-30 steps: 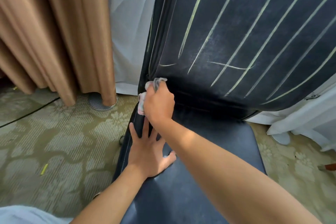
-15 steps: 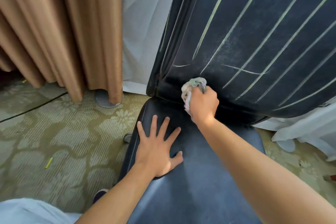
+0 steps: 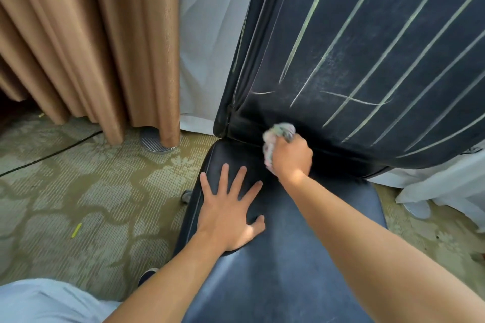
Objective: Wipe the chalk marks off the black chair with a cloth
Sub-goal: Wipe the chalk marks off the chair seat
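The black chair (image 3: 301,257) fills the right half of the view, its backrest (image 3: 367,47) crossed by several long pale chalk lines (image 3: 307,23). My right hand (image 3: 292,156) grips a crumpled pale cloth (image 3: 278,134) and presses it against the bottom of the backrest, just above the seat crease. My left hand (image 3: 229,207) lies flat on the seat's left side, fingers spread.
Brown curtains (image 3: 86,42) hang at the left, with a white sheer curtain (image 3: 210,34) behind the chair. A patterned carpet (image 3: 78,191) covers the floor, with a round metal floor plate (image 3: 154,143), a dark cable (image 3: 49,155) and a small yellow piece (image 3: 76,229).
My right hand has carried the cloth rightward along the base of the backrest, from its left edge toward the middle. My left hand has stayed flat on the seat.
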### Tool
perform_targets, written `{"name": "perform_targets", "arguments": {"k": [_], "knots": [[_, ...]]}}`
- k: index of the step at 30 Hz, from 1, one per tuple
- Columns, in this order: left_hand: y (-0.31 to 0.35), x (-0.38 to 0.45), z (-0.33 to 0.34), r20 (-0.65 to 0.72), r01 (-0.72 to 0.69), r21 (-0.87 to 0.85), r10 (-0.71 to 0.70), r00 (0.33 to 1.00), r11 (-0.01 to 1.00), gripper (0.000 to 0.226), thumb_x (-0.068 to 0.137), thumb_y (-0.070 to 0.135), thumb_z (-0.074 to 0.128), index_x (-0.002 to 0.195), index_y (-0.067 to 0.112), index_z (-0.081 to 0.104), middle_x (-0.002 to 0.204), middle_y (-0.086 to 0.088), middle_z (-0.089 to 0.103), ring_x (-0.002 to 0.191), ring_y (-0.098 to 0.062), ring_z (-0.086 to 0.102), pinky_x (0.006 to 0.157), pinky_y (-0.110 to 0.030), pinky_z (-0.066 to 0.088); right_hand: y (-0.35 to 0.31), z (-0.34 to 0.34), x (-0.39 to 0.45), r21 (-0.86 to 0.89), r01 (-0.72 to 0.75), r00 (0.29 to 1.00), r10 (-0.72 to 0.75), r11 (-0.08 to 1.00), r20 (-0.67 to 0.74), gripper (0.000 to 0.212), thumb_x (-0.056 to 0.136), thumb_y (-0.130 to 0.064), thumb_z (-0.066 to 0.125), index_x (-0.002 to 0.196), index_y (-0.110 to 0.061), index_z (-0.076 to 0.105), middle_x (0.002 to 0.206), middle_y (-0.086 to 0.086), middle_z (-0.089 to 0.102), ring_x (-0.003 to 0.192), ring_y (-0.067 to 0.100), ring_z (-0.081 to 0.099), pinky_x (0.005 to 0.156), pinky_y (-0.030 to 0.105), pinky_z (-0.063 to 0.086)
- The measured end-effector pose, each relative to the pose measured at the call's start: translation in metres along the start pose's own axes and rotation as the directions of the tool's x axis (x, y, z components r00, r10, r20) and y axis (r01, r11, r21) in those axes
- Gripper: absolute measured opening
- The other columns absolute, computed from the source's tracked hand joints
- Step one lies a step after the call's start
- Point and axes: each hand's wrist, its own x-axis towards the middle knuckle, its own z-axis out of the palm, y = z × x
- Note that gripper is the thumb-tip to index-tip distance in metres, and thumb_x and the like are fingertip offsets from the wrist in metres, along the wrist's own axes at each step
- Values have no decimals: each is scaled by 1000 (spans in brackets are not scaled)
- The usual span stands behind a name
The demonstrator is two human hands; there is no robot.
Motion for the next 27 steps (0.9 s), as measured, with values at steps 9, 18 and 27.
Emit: {"name": "perform_targets", "arguments": {"k": [9,18,27], "knots": [[1,0,-4,-1,4,-29,-4,1000,1000,81,93,72,14,162,39,-12,173,-6,-7,155,-42,-25,112,-78,-13,-31,58,-16,37,218,958,-221,975,183,30,99,-37,55,101,-9,67,95,11,71,86,30,67,77,40,57],[0,3,-3,-20,-19,-37,18,1000,999,78,94,71,16,164,40,-2,173,-3,-14,154,-39,-29,113,-77,-15,-37,72,11,145,-44,996,31,989,88,28,94,-27,61,67,-21,58,74,0,61,82,25,66,74,33,54],[-1,4,10,-58,-9,-6,9,998,1000,79,93,75,18,164,44,5,174,-3,-12,156,-42,-23,114,-79,-10,25,11,27,18,-159,987,159,987,-27,21,96,-29,57,85,-12,64,96,12,72,84,32,65,71,34,50]]}}
